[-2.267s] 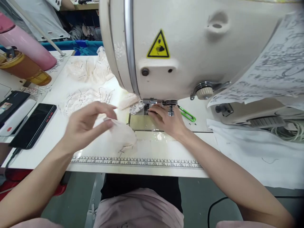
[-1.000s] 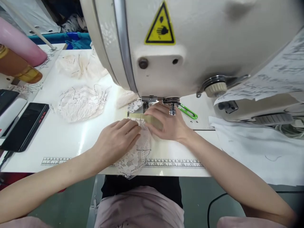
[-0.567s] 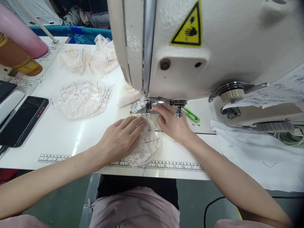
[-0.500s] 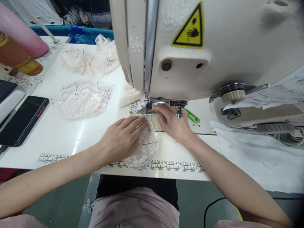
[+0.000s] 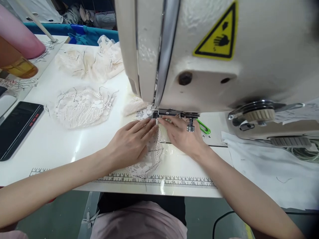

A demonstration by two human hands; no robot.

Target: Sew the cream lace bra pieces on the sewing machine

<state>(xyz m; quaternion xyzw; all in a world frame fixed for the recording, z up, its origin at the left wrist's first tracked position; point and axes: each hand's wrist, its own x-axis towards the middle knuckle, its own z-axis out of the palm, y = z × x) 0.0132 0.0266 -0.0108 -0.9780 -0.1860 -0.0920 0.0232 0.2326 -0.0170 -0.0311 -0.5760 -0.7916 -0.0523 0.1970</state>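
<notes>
A piece of white lace (image 5: 149, 162) with a scalloped edge runs from near the table's front edge up under the presser foot (image 5: 155, 114) of a sewing machine (image 5: 144, 49). My left hand (image 5: 132, 141) lies flat on the lace with its fingers stretched out, the tips just in front of the foot. To the right of the foot, my right hand (image 5: 183, 134) rests on the machine bed, fingers extended toward the lace edge. More lace (image 5: 137, 105) shows behind the foot. The needle itself I cannot make out.
Another lace piece (image 5: 83, 108) and a lace heap (image 5: 89, 63) lie on the left. A black phone (image 5: 20, 129) is at the far left. Green thread snips (image 5: 204, 126) lie behind my right hand; white cloth (image 5: 261, 169) covers the right side. A ruler strip (image 5: 174, 182) lines the front edge.
My left hand has slid forward, its fingertips closer to the presser foot. My right hand's fingers have drawn back slightly from behind the foot. The camera view has shifted a little.
</notes>
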